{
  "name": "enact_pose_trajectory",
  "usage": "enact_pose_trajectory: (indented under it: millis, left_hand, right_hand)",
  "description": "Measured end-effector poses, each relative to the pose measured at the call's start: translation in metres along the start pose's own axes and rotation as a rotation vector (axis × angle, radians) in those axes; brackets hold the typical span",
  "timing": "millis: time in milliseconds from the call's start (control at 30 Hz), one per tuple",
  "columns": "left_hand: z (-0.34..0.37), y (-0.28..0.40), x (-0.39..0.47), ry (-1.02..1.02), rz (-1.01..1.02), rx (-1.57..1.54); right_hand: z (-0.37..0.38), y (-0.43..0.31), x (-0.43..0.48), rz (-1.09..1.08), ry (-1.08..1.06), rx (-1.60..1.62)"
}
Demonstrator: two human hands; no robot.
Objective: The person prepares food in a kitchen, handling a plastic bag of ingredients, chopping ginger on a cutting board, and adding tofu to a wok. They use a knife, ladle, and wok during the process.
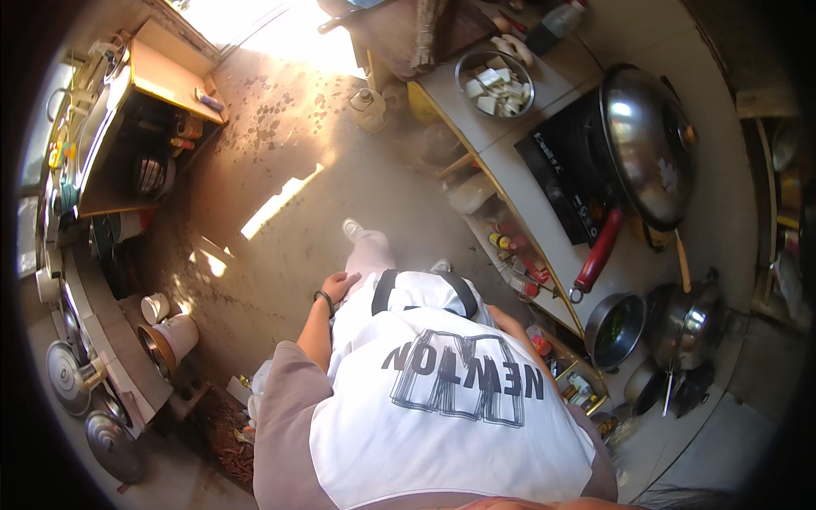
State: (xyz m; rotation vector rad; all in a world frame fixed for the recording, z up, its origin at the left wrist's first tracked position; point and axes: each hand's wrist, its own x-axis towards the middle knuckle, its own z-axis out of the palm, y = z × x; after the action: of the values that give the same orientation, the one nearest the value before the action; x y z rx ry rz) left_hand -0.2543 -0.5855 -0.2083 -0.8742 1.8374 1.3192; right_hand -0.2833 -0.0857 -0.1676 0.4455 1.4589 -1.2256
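Observation:
My left hand (pixel 340 285) hangs beside my left thigh, near the light trouser leg (pixel 373 250), with nothing seen in it. A dark bracelet (pixel 325 301) is on that wrist. My right hand (pixel 500 315) is down at my right side, close to the counter front; its fingers are hidden by my white shirt (pixel 357 440). On the tiled counter (pixel 510 150) to my right, a black cooktop (pixel 554 175) carries a pan with a red handle (pixel 601 248). A domed metal lid (pixel 644 140) covers it. Beyond stands a metal bowl (pixel 460 86) of white blocks, apparently tofu (pixel 489 78).
A metal basin (pixel 593 341) with something green stands nearer on the counter, beside stacked pans (pixel 685 325). Bottles (pixel 500 241) fill the shelf below. A plastic jug (pixel 368 108) stands on the floor. At left are a cabinet (pixel 169 80), a white bucket (pixel 178 335) and pot lids (pixel 111 446).

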Motion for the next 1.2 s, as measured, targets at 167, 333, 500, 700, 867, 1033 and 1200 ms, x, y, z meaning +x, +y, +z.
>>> enact_pose_trajectory:
  millis: [167,333,500,700,867,1033,1200]
  left_hand:
    - [-0.097,-0.031,0.018,0.200,0.000,-0.275]
    - [-0.184,-0.108,0.029,0.162,-0.173,-0.272]
    - [-0.309,-0.118,0.062,0.294,-0.036,-0.425]
    - [-0.421,-0.077,0.108,0.488,0.057,-0.675]
    - [-0.451,-0.035,0.147,0.278,0.093,-0.594]
    - [-0.517,-0.072,0.207,0.228,0.255,-0.078]
    - [-0.592,-0.019,0.238,0.171,0.275,0.101]
  right_hand:
    - [0.061,-0.087,0.055,0.001,0.036,-0.169]
    - [0.135,-0.156,0.133,0.093,0.239,-0.464]
    - [0.205,-0.283,0.199,-0.081,0.265,-0.701]
    - [0.299,-0.457,0.272,-0.122,0.203,-0.908]
    - [0.341,-0.572,0.341,-0.224,0.319,-1.094]
    - [0.374,-0.640,0.382,-0.296,0.399,-0.886]
    - [0.395,-0.678,0.330,-0.344,0.454,-0.640]
